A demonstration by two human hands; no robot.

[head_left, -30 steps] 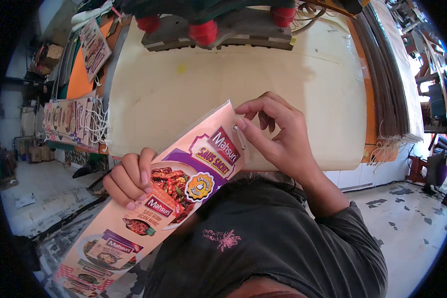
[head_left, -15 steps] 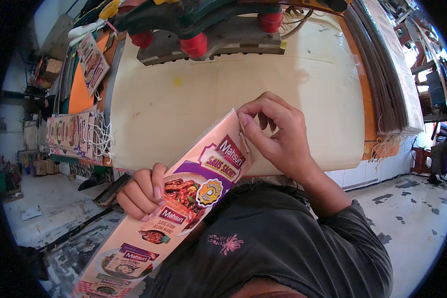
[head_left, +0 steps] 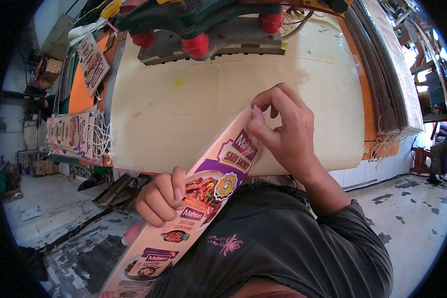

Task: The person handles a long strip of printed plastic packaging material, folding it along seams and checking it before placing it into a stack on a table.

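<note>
A long glossy printed strip (head_left: 191,213), peach and purple with food pictures, slants from the lower left up to the middle. My left hand (head_left: 159,199) is closed round its left edge, with the thumb underneath or out of sight. At the strip's top end my right hand (head_left: 286,121) pinches the corner between thumb and forefinger. Whether a string lies in that pinch is too small to tell. The strip's far end leaves the picture at the bottom, against my dark shirt.
A cream-coloured work surface (head_left: 233,84) spreads beyond my hands. Over its far side stands a green machine with red fittings and a metal bar (head_left: 218,45). Similar strips with white strings (head_left: 74,134) lie at the left. A tall stack of strips (head_left: 390,64) lines the right.
Both hands and the strip have shifted a little to the right, with the strip's top end slightly higher. Each hand keeps its hold.
</note>
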